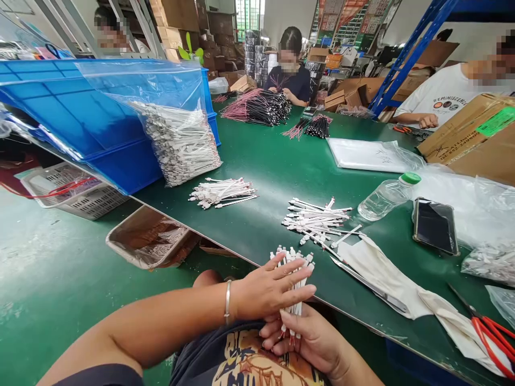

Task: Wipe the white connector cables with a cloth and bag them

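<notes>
A bundle of white cables (pixel 298 309) with white connector ends stands roughly upright at the table's near edge. My right hand (pixel 309 335) is wrapped round its lower part, where thin red wire ends stick out. Across the upper part lies my left hand (pixel 271 284), palm against the cables with its fingers spread. Just beyond the bundle is a loose pile of similar white cables (pixel 316 217). Another pile (pixel 221 192) lies farther left, in front of a clear bag packed with white cables (pixel 183 142).
Blue bins (pixel 120 123) stand at the left. To the right are a bottle (pixel 388 197), a phone (pixel 435 225), tweezers (pixel 370 284), white cloth (pixel 374 268), red-handled scissors (pixel 488 338) and a carton (pixel 470 142). People sit beyond the green table (pixel 265 161), near black-and-red wire bundles (pixel 261 107).
</notes>
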The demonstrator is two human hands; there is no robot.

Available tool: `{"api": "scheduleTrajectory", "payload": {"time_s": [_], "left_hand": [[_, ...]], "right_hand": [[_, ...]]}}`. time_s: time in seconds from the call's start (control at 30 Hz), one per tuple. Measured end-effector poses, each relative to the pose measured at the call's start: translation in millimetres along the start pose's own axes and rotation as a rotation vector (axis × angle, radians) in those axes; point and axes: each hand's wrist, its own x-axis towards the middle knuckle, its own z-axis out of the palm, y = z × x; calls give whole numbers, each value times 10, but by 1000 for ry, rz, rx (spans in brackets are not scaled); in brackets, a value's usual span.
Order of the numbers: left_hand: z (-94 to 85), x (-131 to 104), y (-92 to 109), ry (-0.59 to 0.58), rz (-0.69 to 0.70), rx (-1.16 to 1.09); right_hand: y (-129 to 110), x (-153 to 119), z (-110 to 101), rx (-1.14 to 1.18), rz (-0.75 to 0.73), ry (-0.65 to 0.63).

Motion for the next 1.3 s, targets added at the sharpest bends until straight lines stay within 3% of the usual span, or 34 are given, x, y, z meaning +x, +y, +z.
{"api": "scheduleTrajectory", "payload": {"time_s": [0.07,0.2,0.27,0.33,0.43,0.57,0.93,1.13,1.3], "left_hand": [[36,-218,41,71,-124,64],[136,-598,119,487,-431,19],[178,-628,129,583,-619,-84],[220,-546,107,487,-743,-268],[311,-342,43,306,-798,-639],[462,-173,-4,311,-910,-903],[554,-167,60,442,-949,-871],[625,-84,45,413,-1004,-967],[599,-73,74,411,-980,-816]], "right_hand": [[4,-4,8,-1,4,-3],[-26,-20,33,28,0,34],[-48,-21,61,41,-8,74],[-52,-16,92,45,-12,117],[-13,-7,125,38,-30,144],[78,-10,132,36,-61,132],[151,-39,116,38,-73,207],[138,-32,104,12,-92,185],[164,-59,86,10,-118,182]]}}
